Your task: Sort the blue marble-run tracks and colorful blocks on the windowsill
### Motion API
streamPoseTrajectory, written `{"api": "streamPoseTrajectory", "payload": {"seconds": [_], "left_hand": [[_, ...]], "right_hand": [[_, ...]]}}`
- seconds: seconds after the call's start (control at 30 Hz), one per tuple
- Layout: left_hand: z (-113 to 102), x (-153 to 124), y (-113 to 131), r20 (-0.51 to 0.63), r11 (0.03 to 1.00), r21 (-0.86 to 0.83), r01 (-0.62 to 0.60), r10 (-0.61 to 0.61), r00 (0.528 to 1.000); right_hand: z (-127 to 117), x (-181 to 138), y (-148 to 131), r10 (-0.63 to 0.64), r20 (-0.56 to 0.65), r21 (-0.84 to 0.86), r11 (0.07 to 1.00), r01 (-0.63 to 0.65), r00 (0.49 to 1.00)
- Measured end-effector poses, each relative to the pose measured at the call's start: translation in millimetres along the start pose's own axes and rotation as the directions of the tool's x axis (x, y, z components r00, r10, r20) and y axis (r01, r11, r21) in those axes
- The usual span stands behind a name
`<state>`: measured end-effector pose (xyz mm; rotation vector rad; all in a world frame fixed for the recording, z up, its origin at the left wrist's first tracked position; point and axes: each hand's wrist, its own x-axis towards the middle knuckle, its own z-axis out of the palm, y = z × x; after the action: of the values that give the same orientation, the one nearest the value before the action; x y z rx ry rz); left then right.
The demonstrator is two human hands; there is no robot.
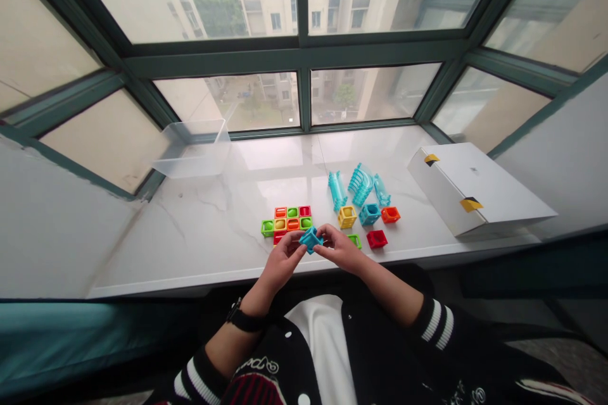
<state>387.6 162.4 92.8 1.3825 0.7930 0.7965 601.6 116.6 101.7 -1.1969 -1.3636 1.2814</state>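
At the table's (213, 234) back left, near the window, you have a clear bin (192, 161); to the right sits a white box (484, 183), its lid down, yellow-and-black tabs along the front edge, its inside hidden.

Your left hand (284, 254) and right hand (339, 247) share one blue block (311, 240) — held above the table's near edge, tilted. On each hand your thumb and fingertips close in a pinch, parted only as far as the block's width, the left on one side, the right on the other.

Just behind your left hand lies a flat cluster (293, 224) of coloured cubes, touching, partly covered. By your right hand stand loose cubes (347, 218) — yellow, blue, orange, red, green — with blue tracks (361, 183) behind them.
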Motion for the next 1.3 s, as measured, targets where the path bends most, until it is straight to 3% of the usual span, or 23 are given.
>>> {"api": "streamPoseTrajectory", "payload": {"seconds": [0.2, 0.47, 0.6, 0.87, 0.97, 1.07, 1.3], "left_hand": [[4.3, -5.2, 4.5, -0.044, 0.999, -0.048, -0.018, 0.015, 0.999], [11.4, -0.5, 14.4, -0.124, 0.949, 0.191, -0.25, 0.276, 0.953], [21.6, 8.0, 13.6, -0.114, 0.924, 0.207, -0.322, 0.349, 0.93], [40.1, 20.4, 17.9, -0.054, 0.846, 0.352, -0.4, 0.445, 0.894], [36.4, 21.4, 23.8, 0.039, 0.761, 0.478, -0.438, 0.48, 0.876], [21.6, 23.4, 21.6, 0.064, 0.692, 0.592, -0.413, 0.471, 0.88], [-25.9, 39.1, -22.5, 0.012, 0.492, 0.84, -0.229, 0.404, 0.915]], "right_hand": [[3.5, 0.2, 0.3, -0.052, -0.081, 0.015, 0.998, 0.053, 0.995], [7.2, 0.3, 3.8, -0.111, -0.134, 0.068, 0.99, 0.121, 0.985], [6.9, -3.0, -4.0, -0.137, -0.137, 0.1, 0.983, 0.151, 0.981], [-3.9, -12.3, -15.3, -0.178, -0.26, -0.069, 0.984, 0.166, 0.949], [-20.5, -17.0, -13.1, -0.154, -0.317, -0.077, 0.988, 0.136, 0.936], [-51.9, -22.8, -8.9, -0.131, -0.425, -0.033, 0.991, 0.129, 0.896], [-137.7, -38.1, 5.6, -0.203, -0.656, -0.268, 0.963, 0.027, 0.727]]}}
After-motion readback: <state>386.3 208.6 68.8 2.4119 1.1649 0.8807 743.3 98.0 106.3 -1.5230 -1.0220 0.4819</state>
